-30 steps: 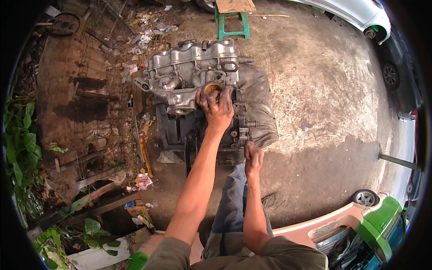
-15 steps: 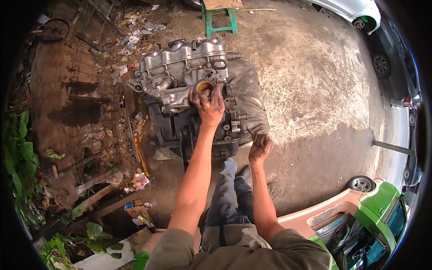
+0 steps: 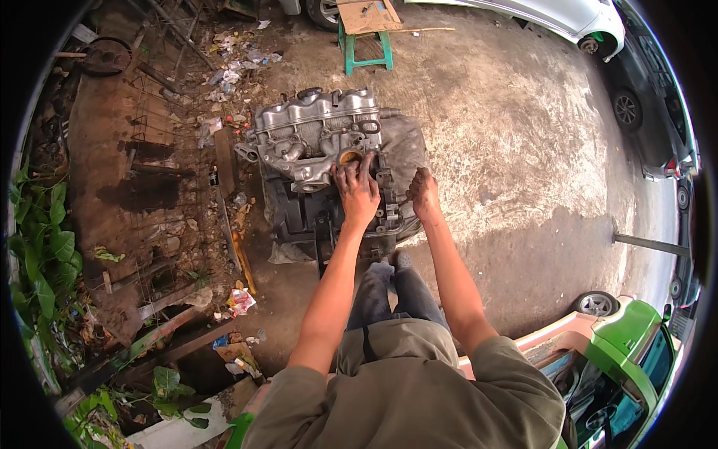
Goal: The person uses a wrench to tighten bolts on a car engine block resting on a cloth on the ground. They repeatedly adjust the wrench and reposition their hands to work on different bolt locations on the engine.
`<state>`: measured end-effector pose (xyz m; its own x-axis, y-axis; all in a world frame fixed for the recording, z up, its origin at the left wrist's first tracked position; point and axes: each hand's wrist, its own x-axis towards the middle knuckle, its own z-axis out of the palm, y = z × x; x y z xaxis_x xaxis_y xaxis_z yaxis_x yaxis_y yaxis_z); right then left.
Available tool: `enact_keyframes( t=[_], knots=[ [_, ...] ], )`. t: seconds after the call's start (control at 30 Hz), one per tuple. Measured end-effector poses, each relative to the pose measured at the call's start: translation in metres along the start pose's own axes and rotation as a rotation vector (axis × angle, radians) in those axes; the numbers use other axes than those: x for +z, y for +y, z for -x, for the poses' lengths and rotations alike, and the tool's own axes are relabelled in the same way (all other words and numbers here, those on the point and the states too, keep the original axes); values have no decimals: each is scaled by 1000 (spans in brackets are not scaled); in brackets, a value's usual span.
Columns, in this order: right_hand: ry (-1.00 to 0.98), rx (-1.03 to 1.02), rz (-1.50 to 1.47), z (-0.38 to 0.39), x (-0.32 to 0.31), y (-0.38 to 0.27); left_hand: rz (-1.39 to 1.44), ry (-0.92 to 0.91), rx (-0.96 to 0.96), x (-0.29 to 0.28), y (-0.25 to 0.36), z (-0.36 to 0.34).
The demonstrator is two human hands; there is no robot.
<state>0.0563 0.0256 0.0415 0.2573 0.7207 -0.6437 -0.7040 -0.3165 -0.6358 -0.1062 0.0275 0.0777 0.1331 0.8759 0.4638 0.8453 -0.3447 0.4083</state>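
Your left hand [image 3: 357,193] lies flat on the engine [image 3: 321,138], fingers spread and reaching up to the round brown-rimmed opening [image 3: 349,157]; it grips nothing. Your right hand [image 3: 423,193] sits at three o'clock of the left one, fingers curled loosely, resting at the engine's right edge against the grey cloth [image 3: 404,150] beneath; whether it pinches anything you cannot tell. The engine stands on the ground just ahead of your knees, at twelve o'clock from your body.

Around it: a green stool [image 3: 365,46] with a board on top stands at twelve o'clock beyond the engine, well apart. Scattered litter [image 3: 232,71] lies at eleven o'clock. At nine o'clock, rusty bars and planks [image 3: 149,224] crowd the dark ground, with leafy plants [image 3: 45,247] at the far left. A white car [image 3: 576,19] sits at one o'clock, and a green vehicle [image 3: 628,337] close by at four o'clock.
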Motion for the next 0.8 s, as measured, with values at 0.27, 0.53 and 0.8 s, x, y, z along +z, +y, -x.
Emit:
enact_keyframes(
  t=[0.27,0.53,0.8],
  knots=[
    [46,167,-57,-43,4,14,63,-149,-78,-21,8,-6],
    [190,94,-96,-58,8,32,61,-181,-77,-43,21,10],
    [17,196,-205,-49,13,21,-25,-458,-220,-51,28,90]
  ],
)
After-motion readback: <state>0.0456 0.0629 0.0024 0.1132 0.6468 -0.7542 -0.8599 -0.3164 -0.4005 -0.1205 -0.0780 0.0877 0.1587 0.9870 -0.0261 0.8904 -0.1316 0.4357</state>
